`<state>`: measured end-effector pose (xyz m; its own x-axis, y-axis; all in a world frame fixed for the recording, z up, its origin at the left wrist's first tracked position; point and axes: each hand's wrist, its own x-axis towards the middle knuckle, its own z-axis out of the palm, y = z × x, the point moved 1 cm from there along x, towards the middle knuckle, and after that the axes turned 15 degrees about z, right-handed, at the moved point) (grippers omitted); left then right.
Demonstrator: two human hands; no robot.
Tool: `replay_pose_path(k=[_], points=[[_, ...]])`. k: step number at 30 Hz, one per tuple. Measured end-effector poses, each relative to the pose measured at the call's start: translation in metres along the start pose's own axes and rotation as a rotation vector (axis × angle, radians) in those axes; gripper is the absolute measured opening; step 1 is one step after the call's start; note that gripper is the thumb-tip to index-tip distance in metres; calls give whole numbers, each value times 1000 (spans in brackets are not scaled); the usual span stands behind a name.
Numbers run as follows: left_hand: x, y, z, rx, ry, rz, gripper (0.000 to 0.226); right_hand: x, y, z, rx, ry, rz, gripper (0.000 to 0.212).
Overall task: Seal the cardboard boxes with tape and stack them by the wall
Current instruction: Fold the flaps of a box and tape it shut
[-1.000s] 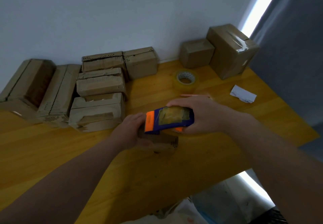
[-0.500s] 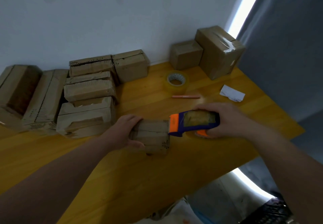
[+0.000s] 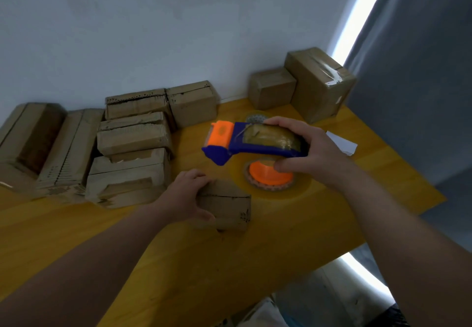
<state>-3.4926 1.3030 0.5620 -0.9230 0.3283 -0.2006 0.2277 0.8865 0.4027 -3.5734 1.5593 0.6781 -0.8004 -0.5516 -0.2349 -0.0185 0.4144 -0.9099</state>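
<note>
The person's left hand (image 3: 184, 199) and right hand (image 3: 315, 155) are bare, the left forearm (image 3: 89, 262) and right forearm (image 3: 398, 237) uncovered to the frame's edge.

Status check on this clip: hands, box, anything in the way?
Left hand grips small box on table. Right hand holds tape dispenser raised, apart from box. Nothing between dispenser and box.
</note>
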Motion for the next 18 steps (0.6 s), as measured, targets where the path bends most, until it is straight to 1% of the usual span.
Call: replay_pose_path(k=[3,5,6,9,11,12,13,14,16,17,18], points=[[-2,1,-5,-154,107,-52,92,2,-1,5,111,-12,-9,72],[-4,3,-12,-292,217,-79,77,3,-2,6,154,-14,-20,72],[-6,4,-15,-399,274,-97,68,4,-2,6,170,-10,-24,72],[-11,11,-24,-911,412,-189,56,6,-3,7,259,1,-27,74],[-10,17,-26,-1293,470,-309,44,9,-3,8,319,-1,-32,76],[-8,20,-26,-1446,460,-374,37,10,-3,9,345,0,-34,76],[-6,23,-25,-1549,412,-431,36,12,-3,10,370,2,-34,76],[-4,27,-23,-1617,334,-471,40,14,-3,11,396,3,-32,76],[-1,37,-20,-1728,180,-490,52,16,-3,13,444,-5,-31,73],[1,41,-19,-1793,154,-482,55,17,-4,14,461,-11,-33,72],[3,43,-18,-1863,177,-479,55,18,-4,14,473,-15,-35,73]])
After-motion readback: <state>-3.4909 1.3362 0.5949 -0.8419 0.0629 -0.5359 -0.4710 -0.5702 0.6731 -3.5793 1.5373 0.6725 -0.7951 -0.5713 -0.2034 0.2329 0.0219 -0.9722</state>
